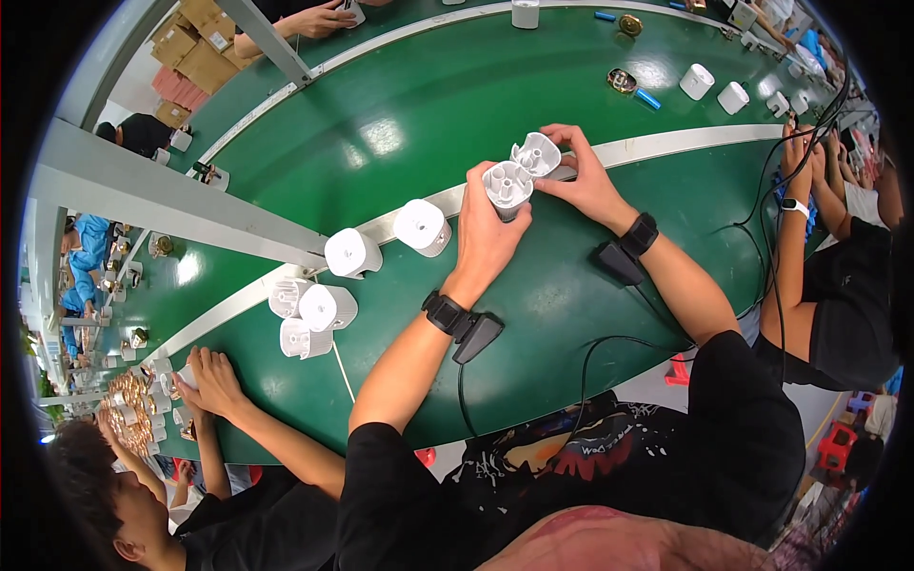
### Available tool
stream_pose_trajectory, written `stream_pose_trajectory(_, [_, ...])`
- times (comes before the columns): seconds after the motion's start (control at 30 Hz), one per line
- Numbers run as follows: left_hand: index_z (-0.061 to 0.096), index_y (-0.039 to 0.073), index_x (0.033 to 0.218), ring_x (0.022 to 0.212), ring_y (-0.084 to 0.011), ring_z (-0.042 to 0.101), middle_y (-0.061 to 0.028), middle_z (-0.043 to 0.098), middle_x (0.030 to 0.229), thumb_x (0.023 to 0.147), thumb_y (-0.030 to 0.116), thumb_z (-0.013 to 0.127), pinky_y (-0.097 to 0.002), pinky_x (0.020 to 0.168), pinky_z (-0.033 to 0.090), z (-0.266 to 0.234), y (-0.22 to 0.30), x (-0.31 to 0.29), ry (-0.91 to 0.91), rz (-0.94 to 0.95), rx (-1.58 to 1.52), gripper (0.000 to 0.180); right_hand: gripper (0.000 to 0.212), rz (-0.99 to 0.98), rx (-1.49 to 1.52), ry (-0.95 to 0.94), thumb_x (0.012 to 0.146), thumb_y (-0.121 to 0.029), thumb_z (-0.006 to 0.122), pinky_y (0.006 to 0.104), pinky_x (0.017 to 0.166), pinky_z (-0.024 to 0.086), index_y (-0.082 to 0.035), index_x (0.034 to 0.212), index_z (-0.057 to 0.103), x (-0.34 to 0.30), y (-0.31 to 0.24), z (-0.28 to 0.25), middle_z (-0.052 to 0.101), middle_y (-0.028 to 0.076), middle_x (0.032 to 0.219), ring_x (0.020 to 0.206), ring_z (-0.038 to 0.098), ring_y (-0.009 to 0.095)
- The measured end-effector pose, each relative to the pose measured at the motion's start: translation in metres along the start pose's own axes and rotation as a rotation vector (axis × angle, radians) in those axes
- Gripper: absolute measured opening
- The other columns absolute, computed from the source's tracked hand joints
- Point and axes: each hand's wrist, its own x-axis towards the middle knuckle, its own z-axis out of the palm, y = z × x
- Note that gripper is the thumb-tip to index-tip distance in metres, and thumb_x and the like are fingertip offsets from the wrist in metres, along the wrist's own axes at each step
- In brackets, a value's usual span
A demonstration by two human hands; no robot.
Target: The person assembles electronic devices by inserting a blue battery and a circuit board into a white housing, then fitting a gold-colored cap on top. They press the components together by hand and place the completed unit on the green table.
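My left hand [484,238] is wrapped round a white plastic housing [506,187], its open end up and moulded posts showing inside. My right hand [588,179] pinches a second white plastic shell [539,154] by its side, with its hollow inside in view. The two pieces meet at their rims, over the pale rail of the bench; whether they are joined I cannot tell. To the left, two white housings [422,227] stand apart along the rail. Nearer to me, a ribbed white housing [330,307] sits against two open ones [305,339].
A green conveyor belt [419,105] runs beyond the rail, carrying white housings [697,82] and blue cylinders [647,99]. A grey metal post [190,190] slants across the left. Black cables [762,219] hang at right. Co-workers' arms [276,438] work on both sides.
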Motion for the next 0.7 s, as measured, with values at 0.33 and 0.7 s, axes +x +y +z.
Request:
stream_pose_trajectory(0.33, [0.044,0.002,0.125,0.104,-0.0255,0.066,-0.016,0.065,0.113,0.078,0.004,0.075,-0.0367,0.089,0.052,-0.003,-0.001,0.001,0.084,0.023,0.031,0.056,0.061,0.001,-0.021,-0.224,0.074,-0.006,0.08,0.0363,0.108,0.041,-0.009,0.126,0.049,-0.003,-0.015,-0.004,0.055,0.007,0.123,0.12,0.055,0.021])
stream_pose_trajectory(0.7, [0.047,0.002,0.112,0.126,-0.0366,0.055,-0.0173,0.063,0.123,0.074,-0.006,0.074,-0.0425,0.098,0.05,0.0,0.0,0.003,0.148,0.19,0.024,0.047,0.057,-0.146,-0.002,-0.207,0.074,-0.003,0.078,0.0383,0.106,0.044,-0.008,0.126,0.055,-0.004,-0.016,0.003,0.056,0.011,0.135,0.126,0.054,0.027])
